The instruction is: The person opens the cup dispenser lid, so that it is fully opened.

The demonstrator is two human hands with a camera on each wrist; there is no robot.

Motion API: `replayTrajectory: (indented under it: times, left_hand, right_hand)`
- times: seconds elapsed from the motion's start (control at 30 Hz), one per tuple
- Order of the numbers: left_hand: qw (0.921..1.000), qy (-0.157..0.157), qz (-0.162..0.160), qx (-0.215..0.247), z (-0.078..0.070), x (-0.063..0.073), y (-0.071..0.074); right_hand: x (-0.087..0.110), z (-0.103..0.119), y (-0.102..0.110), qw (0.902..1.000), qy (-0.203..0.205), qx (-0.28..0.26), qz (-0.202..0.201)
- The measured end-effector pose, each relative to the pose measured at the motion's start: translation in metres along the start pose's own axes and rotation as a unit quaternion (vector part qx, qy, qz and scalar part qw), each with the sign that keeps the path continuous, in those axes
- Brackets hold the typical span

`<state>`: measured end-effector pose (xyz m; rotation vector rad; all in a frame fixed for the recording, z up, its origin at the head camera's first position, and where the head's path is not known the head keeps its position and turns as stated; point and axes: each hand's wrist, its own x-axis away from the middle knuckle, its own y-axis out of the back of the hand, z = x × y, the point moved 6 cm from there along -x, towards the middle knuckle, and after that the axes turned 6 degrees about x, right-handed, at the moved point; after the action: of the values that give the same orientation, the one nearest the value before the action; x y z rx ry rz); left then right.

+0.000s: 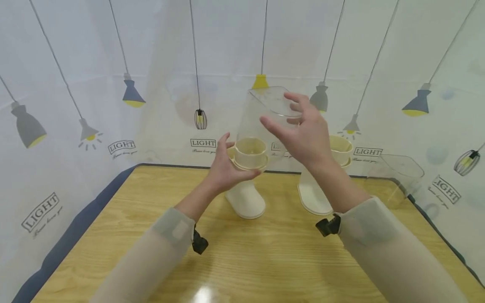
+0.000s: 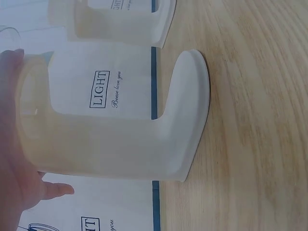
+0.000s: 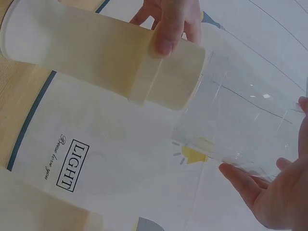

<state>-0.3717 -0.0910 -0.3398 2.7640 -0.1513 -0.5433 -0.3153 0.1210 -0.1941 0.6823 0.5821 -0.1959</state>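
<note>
Clear container (image 1: pixel 265 113) tilted atop cream base (image 1: pixel 248 176), standing on table.

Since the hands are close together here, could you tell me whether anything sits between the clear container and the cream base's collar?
Nothing visible does. The right hand holds the clear container directly above the cream base, whose collar the left hand grips; the second base stands aside.
</note>
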Motion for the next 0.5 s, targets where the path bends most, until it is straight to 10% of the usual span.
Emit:
replayTrajectory:
  times: [0.5]
  left_hand:
    - [0.9979, 0.04, -0.048, -0.014, 0.005, 0.015, -0.001]
  right_hand:
    - [0.022, -0.017, 0.05, 0.9996, -0.018, 0.02, -0.006]
